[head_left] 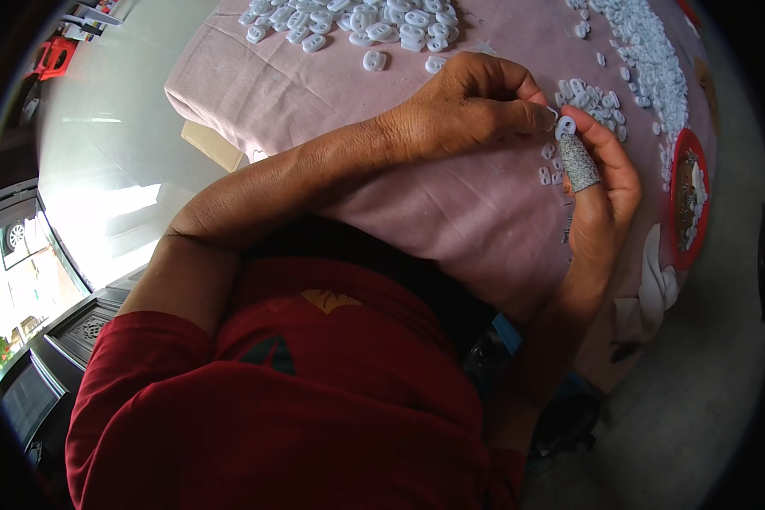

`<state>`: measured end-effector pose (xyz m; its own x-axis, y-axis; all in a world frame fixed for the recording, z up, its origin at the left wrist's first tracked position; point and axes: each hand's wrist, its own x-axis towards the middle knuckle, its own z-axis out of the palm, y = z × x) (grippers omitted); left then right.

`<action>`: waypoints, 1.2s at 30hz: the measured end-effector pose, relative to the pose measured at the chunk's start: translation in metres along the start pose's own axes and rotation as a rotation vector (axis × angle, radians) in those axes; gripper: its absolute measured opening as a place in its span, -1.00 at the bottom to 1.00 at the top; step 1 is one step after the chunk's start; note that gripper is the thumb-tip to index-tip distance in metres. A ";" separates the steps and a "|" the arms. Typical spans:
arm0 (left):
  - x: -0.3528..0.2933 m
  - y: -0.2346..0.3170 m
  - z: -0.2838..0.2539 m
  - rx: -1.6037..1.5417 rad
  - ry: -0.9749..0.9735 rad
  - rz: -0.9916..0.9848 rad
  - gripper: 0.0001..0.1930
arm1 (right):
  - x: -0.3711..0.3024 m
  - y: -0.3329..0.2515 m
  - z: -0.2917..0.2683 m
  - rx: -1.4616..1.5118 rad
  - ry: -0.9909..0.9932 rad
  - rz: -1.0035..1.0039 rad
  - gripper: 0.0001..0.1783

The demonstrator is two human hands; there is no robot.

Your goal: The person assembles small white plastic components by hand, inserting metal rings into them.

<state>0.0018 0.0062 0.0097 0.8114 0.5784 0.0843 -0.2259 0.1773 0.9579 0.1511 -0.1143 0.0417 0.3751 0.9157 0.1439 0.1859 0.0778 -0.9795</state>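
My right hand (603, 187) pinches a small white plastic piece with a round hole (566, 125) between thumb and fingertips. A grey speckled wrap (580, 161) covers its thumb. My left hand (484, 106) is closed in a pinch right beside that piece. A thin, pale curved bit (553, 112) shows at the left fingertips, too small to name. Just beyond the hands lies a small heap of white plastic pieces (599, 102). A few more loose white pieces (551, 176) lie on the cloth beside the right thumb.
A pink cloth (263, 85) covers the table. White two-holed pieces (374, 17) are piled at the far side, with smaller white parts (654, 68) heaped at the far right. A red-rimmed tray (678, 204) holds small metal and white bits. White gloves or cloth (650, 289) lie at the right edge.
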 end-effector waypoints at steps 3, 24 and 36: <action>-0.001 0.000 0.001 -0.030 0.002 -0.013 -0.83 | 0.000 -0.002 0.005 0.002 0.008 -0.004 -0.62; -0.002 -0.008 0.005 0.056 0.089 0.091 -0.84 | -0.002 0.006 0.007 -0.095 0.023 -0.117 -0.63; -0.002 0.003 0.006 0.040 0.091 0.015 -0.86 | 0.000 0.008 0.006 -0.155 0.009 -0.145 -0.63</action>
<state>0.0029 0.0003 0.0137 0.7553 0.6510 0.0756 -0.2146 0.1367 0.9671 0.1472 -0.1118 0.0328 0.3423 0.8957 0.2838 0.3757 0.1464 -0.9151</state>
